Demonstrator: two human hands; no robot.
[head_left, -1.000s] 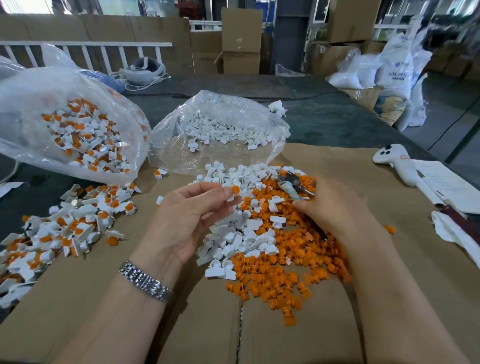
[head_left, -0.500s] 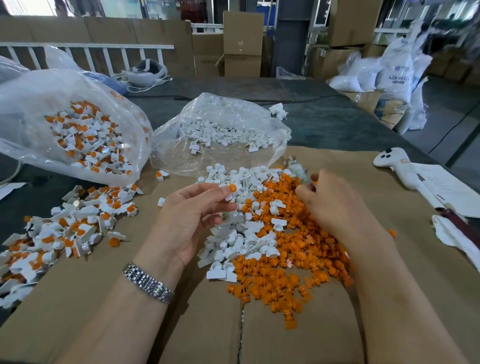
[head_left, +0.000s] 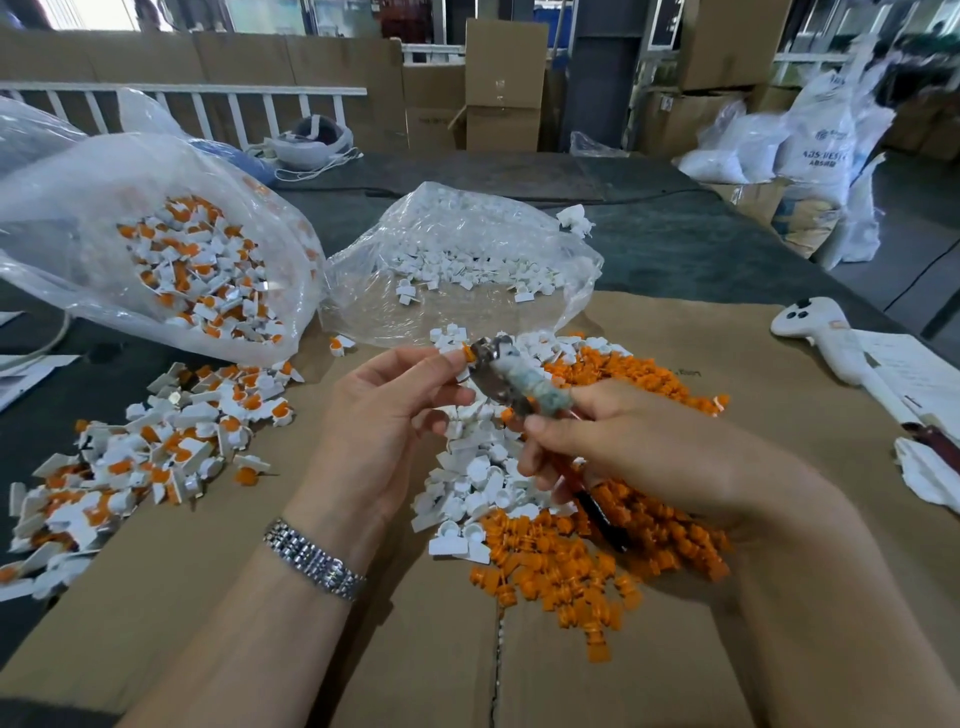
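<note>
The left hand (head_left: 384, 415) pinched a tiny orange-and-white piece (head_left: 464, 358) at its fingertips, up above the pile of parts (head_left: 545, 551). The right hand (head_left: 623, 447) was curled round the pliers (head_left: 511, 382), nose right against that piece. Pliers looked pretty beat: dull grey metal, rag wrapped round the middle, reddish handles.

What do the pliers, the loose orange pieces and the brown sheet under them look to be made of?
Pliers in the right hand: dull grey metal head, scuffed; neck wrapped in frayed greenish cloth or tape; handles look coated red and black. Orange pieces: likely moulded plastic, matte, uniform in colour. Brown sheet: corrugated cardboard, going by its flap seam and matte brown face.
</note>
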